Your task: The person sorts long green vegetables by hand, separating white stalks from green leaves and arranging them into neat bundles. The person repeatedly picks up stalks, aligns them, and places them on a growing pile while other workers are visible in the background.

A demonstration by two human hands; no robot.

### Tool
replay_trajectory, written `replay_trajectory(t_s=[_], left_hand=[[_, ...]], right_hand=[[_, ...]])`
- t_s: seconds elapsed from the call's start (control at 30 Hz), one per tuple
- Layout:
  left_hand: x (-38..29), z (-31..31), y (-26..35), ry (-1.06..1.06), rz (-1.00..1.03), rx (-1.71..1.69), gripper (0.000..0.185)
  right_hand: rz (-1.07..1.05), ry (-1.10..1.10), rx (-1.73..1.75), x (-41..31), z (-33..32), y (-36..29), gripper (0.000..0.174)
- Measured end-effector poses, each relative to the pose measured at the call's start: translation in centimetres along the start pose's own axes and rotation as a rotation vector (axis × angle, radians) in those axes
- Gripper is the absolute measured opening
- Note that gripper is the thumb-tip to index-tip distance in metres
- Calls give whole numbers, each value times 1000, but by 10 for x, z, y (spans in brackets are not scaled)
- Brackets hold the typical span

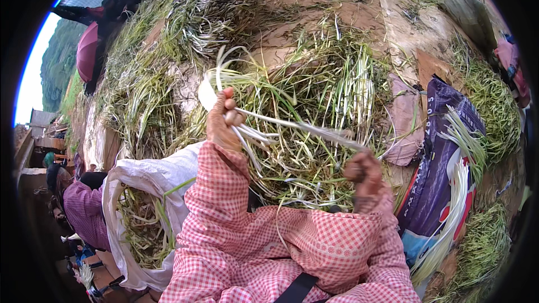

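Observation:
My left hand is closed around a small bunch of pale stalks, whose leafy ends arch above it. From there a whitish stalk stretches across to my right hand, which is closed at its other end; both are blurred there. Below and between the hands lies a heap of loose green and yellowish stalks. To the right, trimmed pale stalks rest on a purple printed sack.
An open white woven sack with plant scraps stands beside my left arm. A tangled heap lies at the upper left, with more greenery at the lower right. A person in a purple checked garment is at the left; a pink umbrella is beyond.

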State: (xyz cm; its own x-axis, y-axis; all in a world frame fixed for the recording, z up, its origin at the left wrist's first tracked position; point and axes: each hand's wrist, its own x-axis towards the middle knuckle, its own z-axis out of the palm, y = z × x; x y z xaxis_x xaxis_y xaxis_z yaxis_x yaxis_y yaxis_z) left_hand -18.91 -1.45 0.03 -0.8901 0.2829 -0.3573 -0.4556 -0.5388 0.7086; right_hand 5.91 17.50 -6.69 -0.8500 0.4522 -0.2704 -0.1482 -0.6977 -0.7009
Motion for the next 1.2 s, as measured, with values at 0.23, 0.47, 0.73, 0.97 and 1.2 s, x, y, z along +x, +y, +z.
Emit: replay_trajectory(t_s=[0.23,0.47,0.73,0.97,1.2], left_hand=[[16,-26,16,-131,-6,-135,23],[12,-23,-7,-207,-114,-134,24],[-2,-3,-31,-392,-259,-54,23],[-4,2,-30,-454,-213,-159,30],[-48,28,-71,-245,-314,291,17]], right_hand=[[-190,515,-13,-77,-164,-35,21],[118,-43,-1952,-83,-122,-27,27],[-647,-97,-1618,-6,-3,-32,31],[-394,-342,-1257,0,2,3,23],[-184,-392,-966,15,40,15,21]])
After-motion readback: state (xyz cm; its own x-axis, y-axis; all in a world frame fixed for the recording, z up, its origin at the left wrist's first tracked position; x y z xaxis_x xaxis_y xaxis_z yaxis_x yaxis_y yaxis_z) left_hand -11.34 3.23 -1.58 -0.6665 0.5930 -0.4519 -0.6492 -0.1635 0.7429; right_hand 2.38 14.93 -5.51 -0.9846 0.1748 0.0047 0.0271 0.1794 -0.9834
